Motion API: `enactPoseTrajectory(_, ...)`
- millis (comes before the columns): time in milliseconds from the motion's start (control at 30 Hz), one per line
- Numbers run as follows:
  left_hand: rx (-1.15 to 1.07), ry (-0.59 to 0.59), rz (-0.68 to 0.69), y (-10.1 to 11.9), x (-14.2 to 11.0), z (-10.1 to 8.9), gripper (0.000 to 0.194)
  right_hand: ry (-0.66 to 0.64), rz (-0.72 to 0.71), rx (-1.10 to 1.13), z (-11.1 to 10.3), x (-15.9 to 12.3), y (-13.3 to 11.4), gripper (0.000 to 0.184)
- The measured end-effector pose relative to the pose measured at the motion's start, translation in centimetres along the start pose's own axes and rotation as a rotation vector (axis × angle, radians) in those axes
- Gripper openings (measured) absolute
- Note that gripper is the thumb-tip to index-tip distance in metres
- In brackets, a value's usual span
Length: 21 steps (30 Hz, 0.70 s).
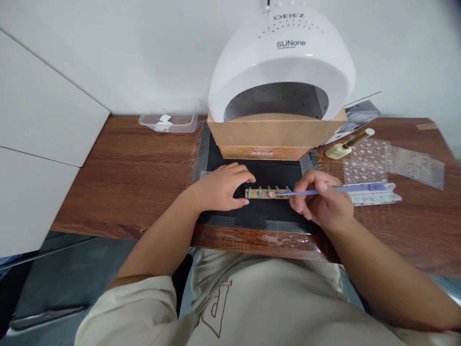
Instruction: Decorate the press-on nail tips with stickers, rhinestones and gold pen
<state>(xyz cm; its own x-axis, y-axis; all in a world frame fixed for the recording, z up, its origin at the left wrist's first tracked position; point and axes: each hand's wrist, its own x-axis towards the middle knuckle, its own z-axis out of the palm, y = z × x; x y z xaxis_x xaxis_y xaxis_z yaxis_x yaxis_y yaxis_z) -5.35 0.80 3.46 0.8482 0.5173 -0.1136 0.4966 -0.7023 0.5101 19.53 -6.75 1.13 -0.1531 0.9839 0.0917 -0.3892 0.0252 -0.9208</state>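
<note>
A narrow tan strip (254, 193) lies on the black mat, with several glossy teal false nails (260, 191) standing in a row along it. My left hand (225, 187) rests at the strip's left end, thumb and index finger apart; whether the thumb touches the strip, I cannot tell. My right hand (324, 199) is closed around purple tweezers (306, 192), their thin tip pointing left over the row. At that tip a small pink piece (272, 195) sits against or just in front of the middle nail. The right fingers partly hide the strip's right end.
A white nail lamp (284, 67) stands on a cardboard box (273, 132) behind the black mat (234, 221). Back left is a clear plastic tray (183, 124). To the right lie a gold-capped bottle (338, 150), sticker sheets (367, 161) and a white plastic case (374, 197).
</note>
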Motion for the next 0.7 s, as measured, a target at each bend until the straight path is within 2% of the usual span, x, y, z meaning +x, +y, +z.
enactPoseTrajectory(167,-0.003,0.006,0.002,0.3,-0.1,-0.3,0.040,0.039,0.029,-0.068,0.4,-0.4,0.0,0.027)
enactPoseTrajectory(367,0.025,0.000,-0.023,0.5,-0.3,-0.2,0.042,0.067,-0.099,-0.310,0.3,-1.1,0.0,0.026)
enactPoseTrajectory(467,0.046,0.012,-0.025,0.4,-0.4,-0.1,0.042,0.094,-0.099,-0.409,1.0,-1.1,-0.4,0.029)
enactPoseTrajectory(600,0.069,0.025,-0.033,0.5,-0.7,-0.3,0.043,0.070,-0.119,-0.409,2.2,-0.4,-0.5,0.030)
enactPoseTrajectory(700,0.081,0.026,-0.014,0.6,-0.8,-0.4,0.039,0.012,-0.111,-0.439,2.3,0.0,-0.2,0.027)
